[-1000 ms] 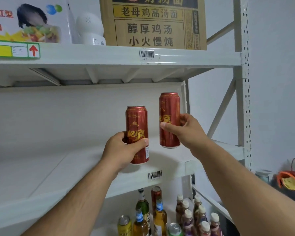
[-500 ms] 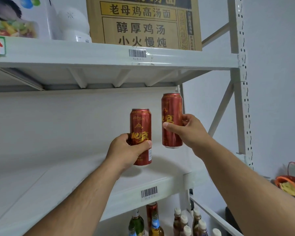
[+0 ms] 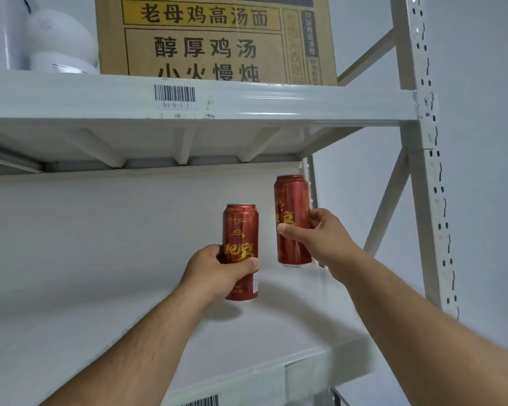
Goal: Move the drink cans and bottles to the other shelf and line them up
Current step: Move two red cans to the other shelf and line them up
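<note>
Shelving of white metal fills the view, seen from below and in front. On the top shelf (image 3: 247, 101), at the far left, stands a white rounded object (image 3: 62, 45), partly cut by the frame edge; what it is cannot be told. Just beside it, to the right, stands a brown cardboard box (image 3: 214, 39) printed with large black Chinese characters on yellow panels. A barcode sticker (image 3: 174, 93) is stuck on the front edge of that shelf, below the box's left corner.

Under it, the middle shelf (image 3: 100, 317) shows a pale, bare board. The left hand (image 3: 220, 269) grips the lower half of a red can (image 3: 241, 247) with gold lettering, the fingers curled round its far side and the thumb across the front. This can is upright and held just above the shelf board, with its shadow lying on the board below it. A little to the right and higher, the right hand (image 3: 320, 235) holds a second red can (image 3: 293, 219) round its middle, thumb on the front, fingers wrapped behind. That can is also upright, clear of the board, near the back right corner of the shelf. The two cans are close together but apart.

At the right stands the rack's upright post (image 3: 423, 171), punched with slots, with diagonal braces behind it. Another barcode label (image 3: 201, 401) sits on the middle shelf's front edge at the bottom of the view.
</note>
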{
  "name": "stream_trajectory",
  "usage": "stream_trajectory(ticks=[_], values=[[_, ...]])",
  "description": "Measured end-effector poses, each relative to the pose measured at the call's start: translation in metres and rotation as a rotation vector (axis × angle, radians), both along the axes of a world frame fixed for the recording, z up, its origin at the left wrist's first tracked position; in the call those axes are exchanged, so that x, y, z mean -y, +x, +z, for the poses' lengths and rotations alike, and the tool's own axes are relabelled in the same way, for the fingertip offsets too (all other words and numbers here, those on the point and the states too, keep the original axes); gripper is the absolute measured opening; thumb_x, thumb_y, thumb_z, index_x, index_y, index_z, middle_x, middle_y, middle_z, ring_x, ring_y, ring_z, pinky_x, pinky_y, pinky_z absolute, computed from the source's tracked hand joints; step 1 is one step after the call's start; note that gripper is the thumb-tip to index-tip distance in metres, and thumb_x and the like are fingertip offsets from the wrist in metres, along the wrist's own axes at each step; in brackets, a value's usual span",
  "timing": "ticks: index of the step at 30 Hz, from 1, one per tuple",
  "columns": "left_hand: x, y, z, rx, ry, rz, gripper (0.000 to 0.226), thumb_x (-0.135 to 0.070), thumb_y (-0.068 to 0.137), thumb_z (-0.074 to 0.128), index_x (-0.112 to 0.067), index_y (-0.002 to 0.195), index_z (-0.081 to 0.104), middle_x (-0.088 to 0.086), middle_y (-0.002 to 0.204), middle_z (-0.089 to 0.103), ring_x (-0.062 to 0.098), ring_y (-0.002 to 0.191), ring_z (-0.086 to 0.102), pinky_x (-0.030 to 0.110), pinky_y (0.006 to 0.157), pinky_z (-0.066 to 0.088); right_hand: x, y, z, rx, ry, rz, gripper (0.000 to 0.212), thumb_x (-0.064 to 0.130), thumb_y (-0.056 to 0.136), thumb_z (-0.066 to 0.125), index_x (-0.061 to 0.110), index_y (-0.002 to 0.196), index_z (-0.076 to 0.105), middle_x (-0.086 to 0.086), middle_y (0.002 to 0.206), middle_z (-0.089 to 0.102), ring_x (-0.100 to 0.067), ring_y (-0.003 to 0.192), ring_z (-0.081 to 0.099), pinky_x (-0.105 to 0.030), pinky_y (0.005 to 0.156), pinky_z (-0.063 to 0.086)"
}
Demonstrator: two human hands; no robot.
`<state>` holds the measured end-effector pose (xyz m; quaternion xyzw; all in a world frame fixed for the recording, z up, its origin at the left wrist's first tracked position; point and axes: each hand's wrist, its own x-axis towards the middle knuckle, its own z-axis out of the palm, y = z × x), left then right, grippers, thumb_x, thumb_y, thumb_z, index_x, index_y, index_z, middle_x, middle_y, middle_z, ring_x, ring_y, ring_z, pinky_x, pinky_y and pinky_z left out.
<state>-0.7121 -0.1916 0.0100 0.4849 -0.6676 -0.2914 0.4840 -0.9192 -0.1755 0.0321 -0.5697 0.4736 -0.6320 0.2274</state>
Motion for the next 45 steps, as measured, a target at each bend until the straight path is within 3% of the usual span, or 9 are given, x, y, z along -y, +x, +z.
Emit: stream_trajectory(ticks=[4,12,17,25,32,36,40,45], values=[[0.018,-0.018,0.001,-0.013,0.027,0.028,0.053,-0.041,0.075,0.089,-0.023,0.121,0.069,-0.002,0.109,0.073,0.022,0.101,0.072,0.046,0.099,0.057,0.023,-0.018,0.000,0.022,0.016,0.016,0.064,0.033,0.079,0.088,0.018,0.130,0.053,-0.005,0.116,0.066,-0.027,0.107,0.069,-0.053,0.099,0.056],[0.062,-0.041,0.007,-0.016,0.072,0.076,0.051,-0.038,0.073,0.091,-0.022,0.117,0.071,-0.001,0.107,0.075,0.023,0.099,0.073,0.045,0.098,0.058,0.067,-0.041,0.000,0.057,0.084,0.046,0.042,0.022,0.080,0.088,0.023,0.108,0.057,-0.007,0.110,0.068,-0.025,0.098,0.071,-0.047,0.092,0.059],[0.087,-0.058,0.008,-0.019,0.097,0.091,0.048,-0.034,0.075,0.091,-0.020,0.116,0.070,0.000,0.106,0.075,0.023,0.098,0.073,0.044,0.097,0.058,0.091,-0.052,-0.001,0.013,0.149,0.038,0.043,0.017,0.080,0.086,0.022,0.104,0.051,-0.005,0.103,0.066,-0.021,0.091,0.069,-0.043,0.086,0.058],[0.116,-0.075,0.008,-0.015,0.132,0.088,0.051,-0.035,0.072,0.092,-0.019,0.115,0.070,0.004,0.109,0.076,0.026,0.100,0.074,0.048,0.099,0.058,0.132,-0.072,-0.001,-0.031,0.238,0.021,0.053,0.019,0.075,0.087,0.008,0.119,0.060,-0.009,0.102,0.072,-0.027,0.092,0.072,-0.044,0.090,0.060],[0.133,-0.087,0.013,-0.016,0.128,0.069,0.037,-0.031,0.075,0.090,-0.021,0.104,0.069,0.002,0.103,0.076,0.023,0.096,0.074,0.046,0.098,0.058,0.172,-0.077,-0.008,-0.030,0.330,0.016,0.071,0.024,0.054,0.089,0.012,0.120,0.066,-0.009,0.102,0.076,-0.030,0.093,0.074,-0.049,0.092,0.059],[0.145,-0.092,0.011,0.007,0.135,0.072,0.041,-0.031,0.075,0.091,-0.019,0.109,0.071,0.001,0.102,0.076,0.023,0.095,0.075,0.046,0.098,0.058,0.189,-0.076,-0.011,-0.091,0.368,0.023,0.053,0.017,0.067,0.089,0.011,0.116,0.069,-0.008,0.101,0.076,-0.028,0.093,0.073,-0.047,0.094,0.059],[0.159,-0.097,0.008,0.045,0.148,0.081,0.050,-0.034,0.075,0.090,-0.018,0.118,0.069,0.003,0.107,0.075,0.024,0.099,0.073,0.046,0.099,0.057,0.205,-0.077,-0.014,-0.120,0.400,0.019,0.050,0.013,0.072,0.087,0.010,0.118,0.068,-0.008,0.104,0.074,-0.030,0.099,0.071,-0.046,0.096,0.057],[0.176,-0.097,0.006,0.056,0.159,0.076,0.048,-0.034,0.075,0.091,-0.018,0.115,0.070,0.002,0.107,0.075,0.024,0.098,0.073,0.044,0.099,0.057,0.220,-0.081,-0.017,-0.144,0.441,-0.012,0.051,0.011,0.073,0.088,0.010,0.120,0.068,-0.010,0.111,0.073,-0.032,0.107,0.069,-0.047,0.100,0.056]])
